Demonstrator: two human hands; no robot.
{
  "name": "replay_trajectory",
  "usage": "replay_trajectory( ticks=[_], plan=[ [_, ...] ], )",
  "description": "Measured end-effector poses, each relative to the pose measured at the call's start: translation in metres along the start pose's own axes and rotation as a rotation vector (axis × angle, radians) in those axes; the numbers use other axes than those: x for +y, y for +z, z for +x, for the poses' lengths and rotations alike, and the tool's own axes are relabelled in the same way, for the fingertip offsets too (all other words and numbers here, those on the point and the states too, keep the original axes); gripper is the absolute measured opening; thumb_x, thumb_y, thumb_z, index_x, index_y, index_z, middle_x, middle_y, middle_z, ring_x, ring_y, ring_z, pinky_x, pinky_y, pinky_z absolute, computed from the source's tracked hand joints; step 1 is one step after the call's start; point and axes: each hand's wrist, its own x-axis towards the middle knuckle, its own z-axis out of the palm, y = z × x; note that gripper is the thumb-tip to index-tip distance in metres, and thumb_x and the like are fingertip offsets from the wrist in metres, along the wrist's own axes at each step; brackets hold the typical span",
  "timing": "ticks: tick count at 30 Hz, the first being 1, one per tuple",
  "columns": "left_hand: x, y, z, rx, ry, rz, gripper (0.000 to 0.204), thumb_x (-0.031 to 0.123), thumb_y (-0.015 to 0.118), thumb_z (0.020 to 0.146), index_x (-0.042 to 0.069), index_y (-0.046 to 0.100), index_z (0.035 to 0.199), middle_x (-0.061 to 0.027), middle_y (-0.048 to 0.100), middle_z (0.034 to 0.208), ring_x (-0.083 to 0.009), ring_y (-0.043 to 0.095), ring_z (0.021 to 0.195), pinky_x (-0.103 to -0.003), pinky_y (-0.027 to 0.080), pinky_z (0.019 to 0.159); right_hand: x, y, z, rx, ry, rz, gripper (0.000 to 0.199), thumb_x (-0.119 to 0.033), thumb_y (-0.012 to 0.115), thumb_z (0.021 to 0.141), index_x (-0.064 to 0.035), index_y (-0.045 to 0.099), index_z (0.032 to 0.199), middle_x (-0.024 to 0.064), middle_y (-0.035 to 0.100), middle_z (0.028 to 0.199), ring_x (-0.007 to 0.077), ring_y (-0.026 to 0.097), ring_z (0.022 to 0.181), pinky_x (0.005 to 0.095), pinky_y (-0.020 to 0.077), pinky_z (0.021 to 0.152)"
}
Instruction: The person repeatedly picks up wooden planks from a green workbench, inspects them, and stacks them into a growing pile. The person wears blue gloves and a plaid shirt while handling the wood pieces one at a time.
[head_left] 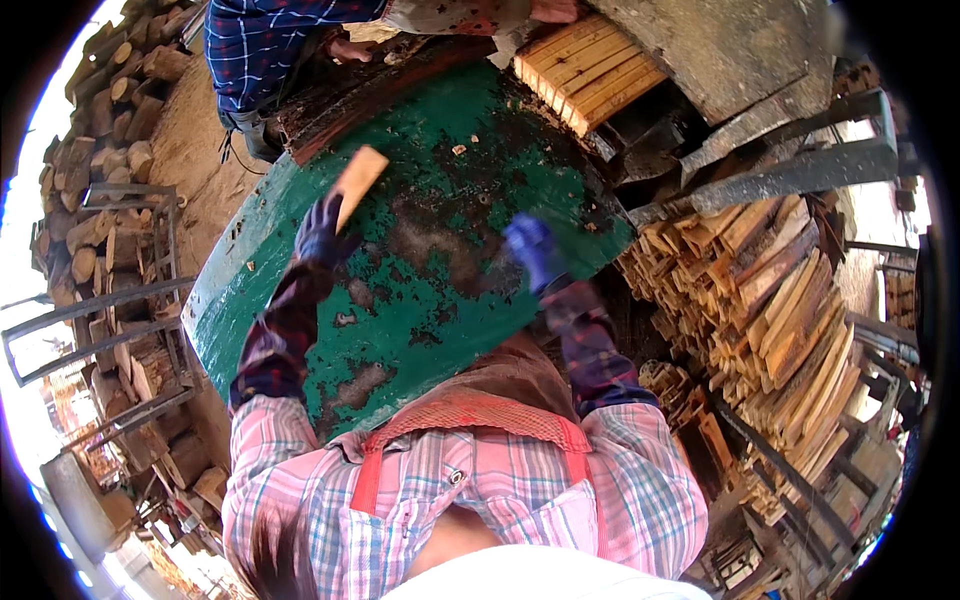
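My left hand (322, 236), in a dark blue glove, grips the near end of a short flat wooden board (362, 180). The thumb sits apart on the board's right side, and its pale far end points up and to the right. Over the right part of the green metal tabletop (400, 320), my right hand (535, 250) wears a brighter blue glove. Its fingers look loosely bent and a little apart, slightly blurred, with nothing visible in them. The tabletop's paint is worn to dark patches, and small wood chips (459, 150) lie on it.
Across the table stands another person in a blue checked sleeve (255, 60). A neat stack of wooden slats (590, 70) sits at the far right, near a metal bar (780, 180). Split wood (780, 310) is piled on the right; logs (125, 90) are heaped on the left beside metal frames (100, 300).
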Motion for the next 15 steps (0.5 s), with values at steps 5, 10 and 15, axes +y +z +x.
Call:
replay_trajectory(
  ticks=[5, 10, 15],
  plan=[
    [0.157, 0.029, 0.193, -0.318, -0.300, -1.377, 0.062, 0.043, 0.064, 0.082, 0.006, 0.048, 0.129, -0.0098, 0.054, 0.125, -0.0234, 0.051, 0.113, -0.035, 0.042, 0.094, -0.039, -0.065, 0.077, 0.219, -0.141, 0.128, 0.032, -0.021, 0.066, 0.084, -0.0106, 0.055, 0.112, -0.0014, 0.056, 0.088, 0.0097, 0.055, 0.074, 0.0210, 0.0441, 0.060],
    [0.210, 0.084, 0.323, -0.268, -0.525, -1.817, 0.053, 0.048, 0.059, 0.084, 0.011, 0.052, 0.122, -0.0065, 0.061, 0.112, -0.0211, 0.061, 0.095, -0.035, 0.049, 0.081, -0.037, -0.059, 0.069, 0.165, -0.036, 0.191, 0.035, -0.029, 0.064, 0.085, -0.0137, 0.053, 0.115, 0.0021, 0.059, 0.096, 0.0146, 0.057, 0.082, 0.0289, 0.0481, 0.070],
    [0.209, 0.102, 0.337, -0.360, -0.293, -1.660, 0.045, 0.049, 0.058, 0.084, 0.009, 0.060, 0.107, -0.0057, 0.066, 0.092, -0.0173, 0.064, 0.076, -0.031, 0.052, 0.063, -0.065, -0.075, 0.069, 0.153, 0.084, 0.234, 0.050, -0.045, 0.061, 0.084, -0.0164, 0.048, 0.123, 0.0088, 0.055, 0.116, 0.0234, 0.054, 0.099, 0.0403, 0.0439, 0.088]
  ],
)
